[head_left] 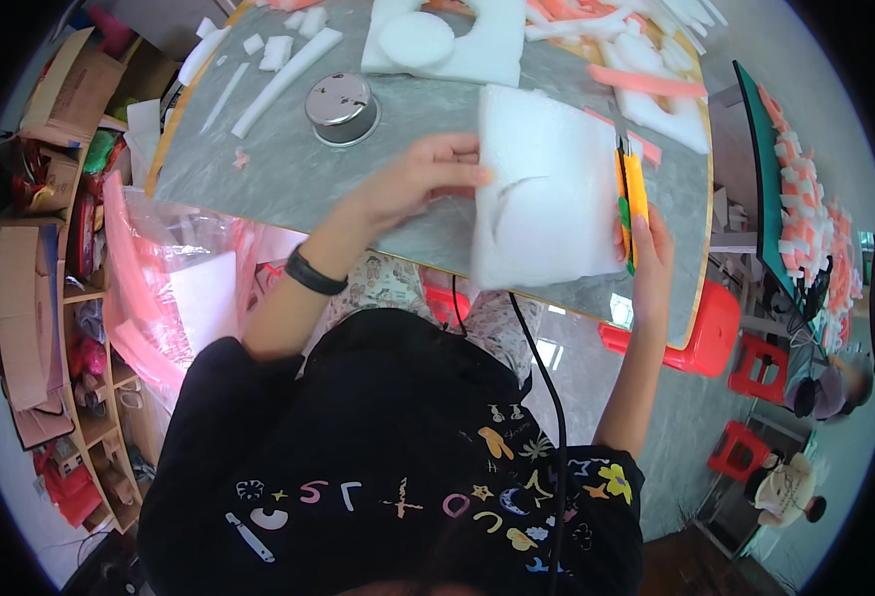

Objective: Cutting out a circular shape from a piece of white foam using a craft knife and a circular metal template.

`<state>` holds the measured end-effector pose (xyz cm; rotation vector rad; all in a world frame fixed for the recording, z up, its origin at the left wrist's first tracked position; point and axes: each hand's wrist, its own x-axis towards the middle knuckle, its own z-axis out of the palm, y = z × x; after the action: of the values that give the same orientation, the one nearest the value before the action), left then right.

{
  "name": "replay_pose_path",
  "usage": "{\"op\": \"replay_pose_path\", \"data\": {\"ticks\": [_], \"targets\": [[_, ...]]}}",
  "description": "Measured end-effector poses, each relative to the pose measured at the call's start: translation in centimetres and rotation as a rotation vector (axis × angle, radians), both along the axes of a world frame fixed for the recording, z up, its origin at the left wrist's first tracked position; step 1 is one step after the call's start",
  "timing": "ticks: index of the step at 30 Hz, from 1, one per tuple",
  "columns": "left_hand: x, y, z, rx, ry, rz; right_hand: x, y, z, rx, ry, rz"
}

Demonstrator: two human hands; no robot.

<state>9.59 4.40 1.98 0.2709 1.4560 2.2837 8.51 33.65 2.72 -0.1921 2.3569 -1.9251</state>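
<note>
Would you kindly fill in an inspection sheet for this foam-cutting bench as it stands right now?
Surface: grey table with a wooden edge, scattered with offcuts.
Job's things: white foam sheet, a curved cut in it; yellow utility knife at its right edge.
Clutter: metal bowl upside down; white foam strips; foam slab with a round cutout; pink strips.
Hands: left hand presses the sheet's left edge; right hand grips the knife.
Cables: black cord hangs from the table edge.
Surroundings: cardboard boxes on shelves, red stools, plastic bags.
</note>
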Motion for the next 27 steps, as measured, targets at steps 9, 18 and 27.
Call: {"op": "replay_pose_path", "data": {"ticks": [9, 18, 27], "targets": [[-3.4, -4.9, 3.0, -0.278, 0.084, 0.066, 3.4, -0.9, 1.6, 0.223, 0.058, 0.182], [-5.1, -4.4, 6.8, -0.573, 0.312, -0.232, 2.3, -4.0, 3.3, 0.087, 0.465, -0.001], [-5.5, -2.7, 7.3, -0.764, 0.419, -0.245, 3.4, -7.9, 1.2, -0.068, 0.093, -0.196]]}}
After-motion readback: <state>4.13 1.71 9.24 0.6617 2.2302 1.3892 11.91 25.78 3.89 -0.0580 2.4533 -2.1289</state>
